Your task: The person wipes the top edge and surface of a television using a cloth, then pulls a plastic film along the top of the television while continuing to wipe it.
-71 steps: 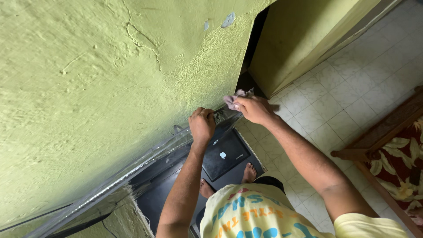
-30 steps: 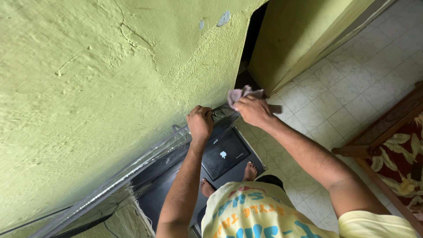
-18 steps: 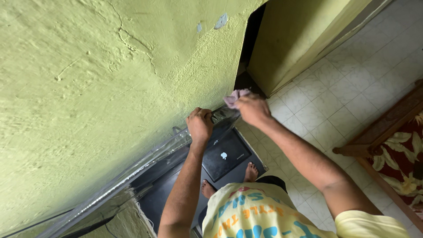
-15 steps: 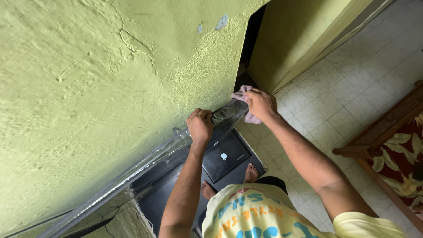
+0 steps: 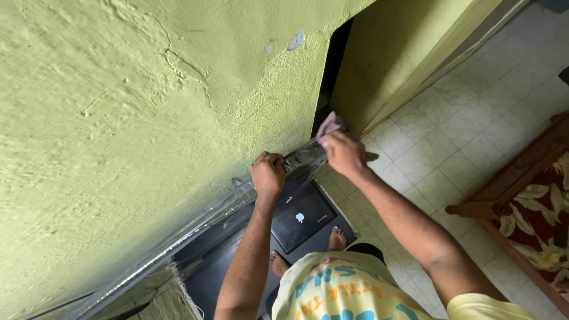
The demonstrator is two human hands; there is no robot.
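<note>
I see both arms stretched forward and upward from the body, bare from the short sleeves. The left hand (image 5: 268,175) is closed in a fist with the knuckles up, and its forearm is almost straight. The right hand (image 5: 342,153) is further out and a little higher (its fingers are curled and pressing downward), the wrist slightly bent, and the elbow is bent out to the right side.

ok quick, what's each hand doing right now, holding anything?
Left hand: closed, gripping the edge of the clear plastic sheet by the green wall.
Right hand: closed on a small pinkish cloth, pressed at the sheet's end.
</note>
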